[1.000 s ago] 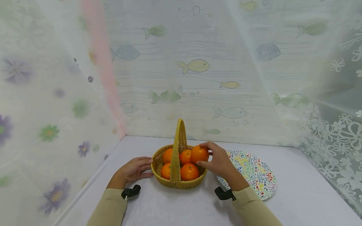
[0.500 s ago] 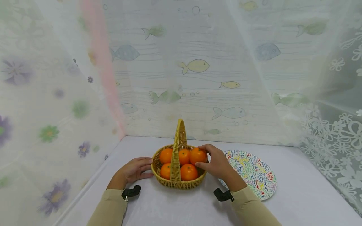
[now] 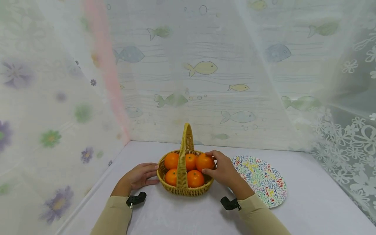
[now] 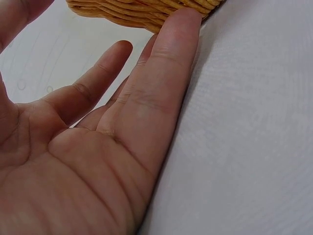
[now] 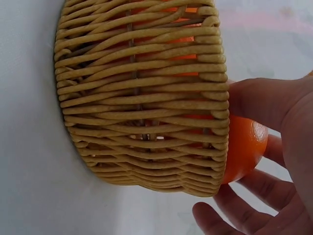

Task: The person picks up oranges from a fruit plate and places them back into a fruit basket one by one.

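Note:
A yellow wicker basket (image 3: 168, 188) with a tall arched handle stands upright on the table and contains several oranges (image 3: 195, 179). At its right end my right hand (image 3: 224, 170) holds one orange (image 3: 204, 162), thumb on the near side and fingers on the far side. In the right wrist view that orange (image 5: 248, 147) shows above the basket rim, partly hidden by the weave. My left hand (image 3: 143, 176) is at the left end. Its extended fingers touch the basket's wall (image 4: 129, 12) in the left wrist view, and the palm (image 4: 83, 181) holds nothing.
A round plate (image 3: 268, 184) with a multicoloured squiggle pattern lies to the right, partly behind my right forearm. The table has a white cloth (image 3: 170, 217). Sheer curtains (image 3: 205, 98) with fish and flower prints surround the back and sides.
My right hand has lowered the orange slightly and moved it left, deeper into the basket among the others. The neighbouring oranges have shifted a little left. My left hand has stayed in place.

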Demonstrator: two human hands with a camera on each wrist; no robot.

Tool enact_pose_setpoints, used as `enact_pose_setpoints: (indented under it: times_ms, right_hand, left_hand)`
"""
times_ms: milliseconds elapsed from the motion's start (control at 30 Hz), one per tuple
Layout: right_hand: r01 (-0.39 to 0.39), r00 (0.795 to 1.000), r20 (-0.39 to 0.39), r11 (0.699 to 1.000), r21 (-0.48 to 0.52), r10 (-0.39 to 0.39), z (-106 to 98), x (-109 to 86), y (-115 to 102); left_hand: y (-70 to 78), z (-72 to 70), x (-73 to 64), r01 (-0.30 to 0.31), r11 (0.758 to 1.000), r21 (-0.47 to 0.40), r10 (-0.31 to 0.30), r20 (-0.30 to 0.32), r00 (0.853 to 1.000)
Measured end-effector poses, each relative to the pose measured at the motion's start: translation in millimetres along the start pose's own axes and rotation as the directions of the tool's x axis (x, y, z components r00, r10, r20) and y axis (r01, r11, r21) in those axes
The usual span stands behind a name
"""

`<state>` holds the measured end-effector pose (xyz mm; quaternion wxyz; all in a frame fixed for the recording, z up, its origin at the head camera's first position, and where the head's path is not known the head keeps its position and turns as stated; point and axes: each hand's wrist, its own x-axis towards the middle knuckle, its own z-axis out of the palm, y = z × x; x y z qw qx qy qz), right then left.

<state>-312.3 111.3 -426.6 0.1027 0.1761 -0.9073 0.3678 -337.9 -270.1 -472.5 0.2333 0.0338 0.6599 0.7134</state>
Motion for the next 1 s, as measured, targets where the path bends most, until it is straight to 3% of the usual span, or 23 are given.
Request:
enact_pose_setpoints:
  times_ms: [400,767,900,1000]
  right_hand:
    - [-0.006,1.000,0.019,1.000,-0.005,0.006,-4.7,-2.0,-4.0]
    - [-0.015,0.998,0.054,0.999,0.050,0.012,-13.9,-6.3,-5.7]
    - [-0.012,0.998,0.065,0.999,0.043,0.009,-21.7,-10.3,0.9]
    - [-0.012,0.998,0.068,1.000,0.006,0.012,-29.7,-16.9,11.2]
  left_hand:
    - [-1.1,2.7,1.4,-0.004,1.000,0.000,0.004,-0.008,1.000]
    - [-2.6,3.1,3.7,0.004,1.000,-0.001,-0.004,-0.029,1.000]
    - [-1.8,5.9,3.8,-0.008,0.999,0.038,0.010,-0.070,0.997]
    - [2.6,14.6,3.5,-0.035,0.989,0.143,0.058,-0.163,0.985]
